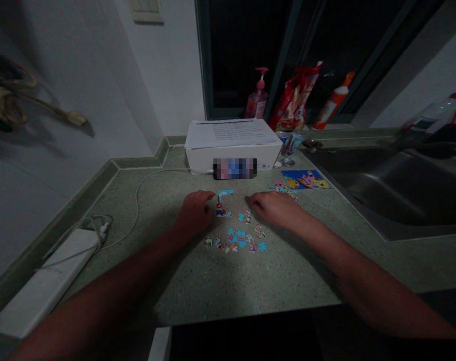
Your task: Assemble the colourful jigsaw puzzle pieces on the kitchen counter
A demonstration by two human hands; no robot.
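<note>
My left hand [195, 211] rests palm down on the speckled green countertop [167, 281], its fingertips at a small joined section of jigsaw pieces [222, 204]. My right hand [276, 208] lies palm down a little to the right, its fingers pointing toward that section. Below the hands lies a scatter of loose jigsaw pieces [236, 236]. Beyond my right hand is a smaller heap of pieces [284, 189], next to a colourful cartoon picture card [305, 179]. Neither hand shows a held piece, though the fingers could hide one.
A white box [232, 158] topped with printed paper stands behind the pieces, with a blurred phone [234, 168] against it on a white cable. A steel sink [386, 193] lies right, a white power strip [47, 271] left. Bottles and a red bag stand along the window.
</note>
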